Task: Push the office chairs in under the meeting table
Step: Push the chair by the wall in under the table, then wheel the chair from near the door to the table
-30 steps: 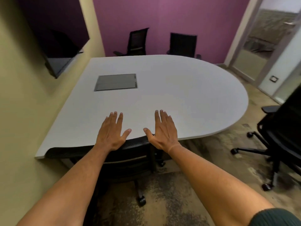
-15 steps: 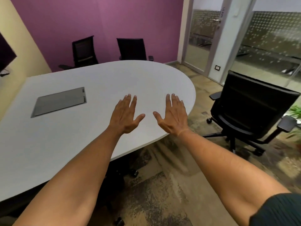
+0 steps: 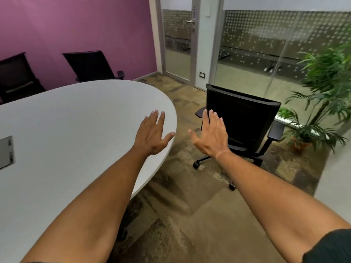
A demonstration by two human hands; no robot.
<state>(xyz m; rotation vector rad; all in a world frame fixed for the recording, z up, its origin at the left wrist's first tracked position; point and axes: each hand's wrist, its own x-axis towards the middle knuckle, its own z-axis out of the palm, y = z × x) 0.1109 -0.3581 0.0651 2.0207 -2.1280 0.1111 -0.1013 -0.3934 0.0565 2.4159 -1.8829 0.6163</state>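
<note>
The white meeting table [image 3: 76,118] with a rounded right end fills the left half. A black office chair [image 3: 245,118] on castors stands free on the carpet to the right of that rounded end, its backrest toward me. Two more black chairs, one [image 3: 91,66] and another [image 3: 15,74], sit at the table's far side by the purple wall. My left hand [image 3: 152,134] hovers open over the table's right edge. My right hand [image 3: 210,135] is open, fingers spread, in front of the free chair's backrest and apart from it. Neither hand holds anything.
A glass wall and door [image 3: 177,42] run along the back right. Potted plants [image 3: 311,114] stand at the far right behind the free chair. A grey cable hatch [image 3: 6,151] is set in the tabletop at the left. Patterned carpet [image 3: 190,205] lies between me and the chair.
My view has swung right, away from the chair tucked under the near edge. Both open hands left that chair's back and now reach toward the free chair on the right.
</note>
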